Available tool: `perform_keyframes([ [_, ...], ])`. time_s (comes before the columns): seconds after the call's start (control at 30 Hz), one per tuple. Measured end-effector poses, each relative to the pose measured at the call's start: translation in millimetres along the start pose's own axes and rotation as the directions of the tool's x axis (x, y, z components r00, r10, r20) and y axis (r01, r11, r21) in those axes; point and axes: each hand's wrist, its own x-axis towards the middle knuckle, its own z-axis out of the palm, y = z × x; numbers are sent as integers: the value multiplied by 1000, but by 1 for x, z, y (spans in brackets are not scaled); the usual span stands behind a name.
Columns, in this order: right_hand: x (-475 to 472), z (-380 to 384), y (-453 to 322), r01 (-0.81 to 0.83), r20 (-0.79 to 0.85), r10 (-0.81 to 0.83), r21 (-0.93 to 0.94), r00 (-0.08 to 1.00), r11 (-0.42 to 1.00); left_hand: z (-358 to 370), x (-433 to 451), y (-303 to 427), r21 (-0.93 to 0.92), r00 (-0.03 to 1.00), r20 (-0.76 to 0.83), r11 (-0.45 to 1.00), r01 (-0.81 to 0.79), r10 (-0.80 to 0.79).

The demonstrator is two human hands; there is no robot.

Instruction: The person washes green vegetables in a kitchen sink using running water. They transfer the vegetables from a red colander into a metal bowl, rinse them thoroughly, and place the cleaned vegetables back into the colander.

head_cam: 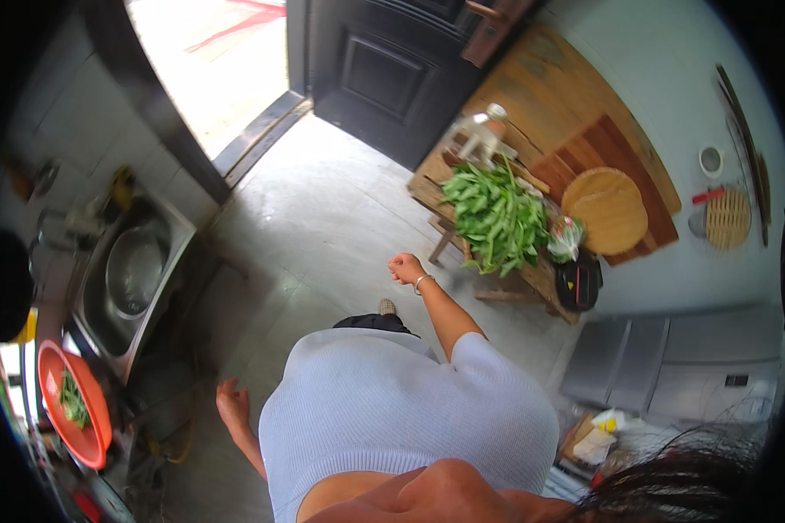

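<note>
My right hand (406, 269), a bangle on its wrist, hangs over the tiled floor with its fingers curled in and nothing seen in them. Close by is a wooden table holding a large bunch of leafy green vegetables (497, 216). At the lower left, my left hand (233, 400) hangs beside my body, fingers loosely bent and apart, with no object in it. Further left, an orange plastic colander (78, 418) contains some greens (73, 400). A metal basin (134, 271) sits in the stainless steel sink (95, 320). Neither hand touches any of these things.
A dark door (379, 78) stands ajar at a bright doorway. Wooden boards lean against the wall behind the table, with a round board (605, 210) in front. The table (432, 186) also bears a plastic bag (566, 238). A grey refrigerator (713, 386) is at right.
</note>
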Motion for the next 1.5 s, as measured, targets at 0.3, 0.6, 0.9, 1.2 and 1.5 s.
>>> perform_keyframes([
  [0.3,-12,-217,146,-273,-346,313,160,885,949,101,121,211,-238,964,133,951,-196,232],
  [0.6,-10,-328,188,-57,-680,245,286,692,956,185,207,434,-369,667,364,758,-538,650],
  [0.9,51,-357,137,162,-551,106,416,828,895,334,259,577,-685,479,640,728,1,601],
  [1.2,104,-350,123,-169,-692,-40,-231,721,958,439,199,606,-324,301,946,379,867,121],
  [1.5,97,-387,144,202,-445,-76,244,893,948,452,203,602,-391,388,917,406,826,93],
])
